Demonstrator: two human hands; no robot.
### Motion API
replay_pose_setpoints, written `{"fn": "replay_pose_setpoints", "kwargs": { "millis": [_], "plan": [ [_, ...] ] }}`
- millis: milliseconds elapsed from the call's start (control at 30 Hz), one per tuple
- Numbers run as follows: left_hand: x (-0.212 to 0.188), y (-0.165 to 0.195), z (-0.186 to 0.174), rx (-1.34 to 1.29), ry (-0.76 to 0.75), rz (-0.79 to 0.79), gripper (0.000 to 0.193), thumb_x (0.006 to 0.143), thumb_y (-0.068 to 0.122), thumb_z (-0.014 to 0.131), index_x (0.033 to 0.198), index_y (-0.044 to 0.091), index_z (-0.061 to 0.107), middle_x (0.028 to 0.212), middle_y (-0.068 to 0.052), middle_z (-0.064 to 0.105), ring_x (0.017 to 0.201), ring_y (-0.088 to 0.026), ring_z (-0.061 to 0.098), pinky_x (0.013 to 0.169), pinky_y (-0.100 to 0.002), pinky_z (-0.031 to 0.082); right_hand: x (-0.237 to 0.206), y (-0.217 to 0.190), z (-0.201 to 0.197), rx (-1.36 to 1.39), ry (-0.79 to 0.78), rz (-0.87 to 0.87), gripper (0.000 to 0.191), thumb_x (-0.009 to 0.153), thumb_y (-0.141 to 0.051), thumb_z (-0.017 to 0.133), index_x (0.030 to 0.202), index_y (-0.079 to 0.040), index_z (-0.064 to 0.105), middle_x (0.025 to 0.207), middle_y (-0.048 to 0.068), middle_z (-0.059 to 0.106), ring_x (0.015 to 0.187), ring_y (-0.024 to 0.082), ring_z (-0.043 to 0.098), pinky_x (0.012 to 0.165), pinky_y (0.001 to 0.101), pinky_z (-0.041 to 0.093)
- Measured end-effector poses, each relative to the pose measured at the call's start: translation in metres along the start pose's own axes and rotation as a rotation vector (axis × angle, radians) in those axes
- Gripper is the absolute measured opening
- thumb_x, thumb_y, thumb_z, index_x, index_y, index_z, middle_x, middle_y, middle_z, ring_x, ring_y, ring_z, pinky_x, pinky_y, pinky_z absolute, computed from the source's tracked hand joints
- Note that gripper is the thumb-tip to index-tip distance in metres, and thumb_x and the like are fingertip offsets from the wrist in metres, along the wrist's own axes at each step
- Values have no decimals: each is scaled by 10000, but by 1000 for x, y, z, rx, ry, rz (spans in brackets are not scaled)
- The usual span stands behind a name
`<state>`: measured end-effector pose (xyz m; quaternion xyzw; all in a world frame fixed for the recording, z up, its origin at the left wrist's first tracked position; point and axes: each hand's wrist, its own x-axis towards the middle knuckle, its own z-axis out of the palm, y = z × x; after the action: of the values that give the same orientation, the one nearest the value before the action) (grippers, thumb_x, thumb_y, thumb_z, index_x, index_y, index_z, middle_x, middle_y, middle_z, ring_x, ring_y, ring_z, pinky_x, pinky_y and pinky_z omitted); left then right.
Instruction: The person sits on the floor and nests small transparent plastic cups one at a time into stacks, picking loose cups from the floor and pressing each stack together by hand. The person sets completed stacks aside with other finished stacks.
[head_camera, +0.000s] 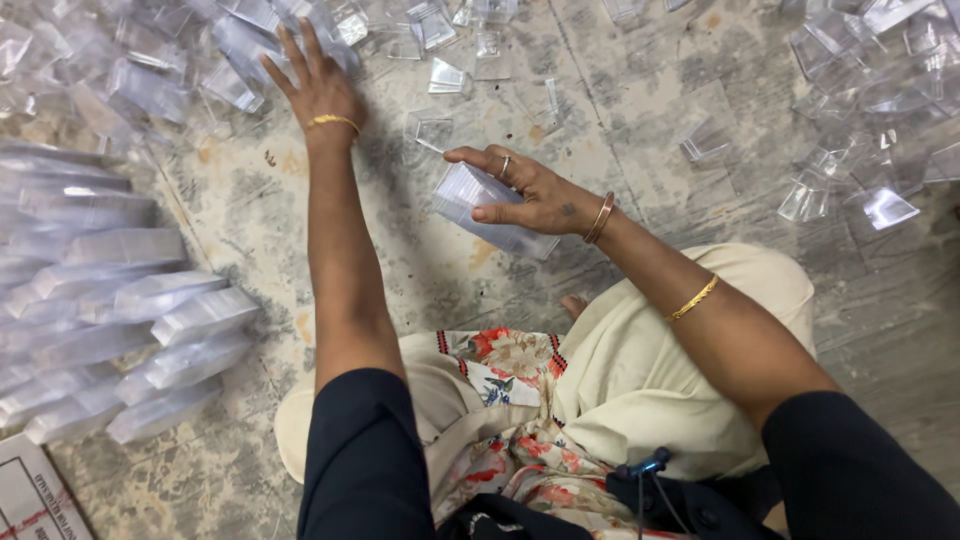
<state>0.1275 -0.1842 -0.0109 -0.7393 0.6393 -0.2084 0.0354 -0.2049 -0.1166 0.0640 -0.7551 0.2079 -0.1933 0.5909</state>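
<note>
We look down at a mottled grey stone floor (640, 150) strewn with clear plastic pieces, and we sit on it with a cream garment (640, 370) and a floral cloth (510, 380) across our lap.

The largest gathering lies at the left edge: stacked bars of nested clear plastic cups (110, 310), lying on their sides in overlapping rows. We count roughly a dozen or more bars, though the far ones blur together and we cannot give an exact figure. Below them, at the bottom left corner, shows the corner of one cardboard box (30, 495).

Two loose heaps of single clear cups follow: one at the upper left (150, 70) and one at the upper right (860, 110), each with too many pieces to count. About six strays lie between them along the top.

Our left hand (318, 85) reaches far forward with fingers spread wide and flat, palm down, resting on the upper left heap; it grips nothing that we can see. A thin gold bangle sits at its wrist.

Our right hand (530, 195) is curled around one short stack of nested clear cups (490, 210), thumb below and fingers above, holding it just above the floor in the middle of the view.
</note>
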Motion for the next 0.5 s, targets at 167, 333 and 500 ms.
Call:
{"fn": "replay_pose_setpoints", "kwargs": {
  "millis": [167,333,500],
  "plan": [
    [18,-8,0,-278,14,-69,320,875,147,545,1084,29,756,1453,-86,516,1405,-326,378,1140,-708,31,2,7,-1,21,14,66,715,959,-403,724,1590,-256,421,1141,55,567,1148,211,587,1040,368,477],
    [4,-18,-35,-1491,-80,-747,245,876,117,616,934,13,830,905,-82,756,772,-207,653,733,-414,520,1,9,-6,-41,40,40,738,978,-416,718,1616,-258,383,1165,60,561,1165,215,576,1055,384,469],
    [-93,17,-84,-2158,-225,-699,247,979,137,543,932,-8,738,873,-92,710,763,-181,630,701,-325,514,-4,2,0,-33,6,25,785,980,-400,716,1646,-239,331,1211,88,555,1212,232,556,1114,392,439]
  ]
}}
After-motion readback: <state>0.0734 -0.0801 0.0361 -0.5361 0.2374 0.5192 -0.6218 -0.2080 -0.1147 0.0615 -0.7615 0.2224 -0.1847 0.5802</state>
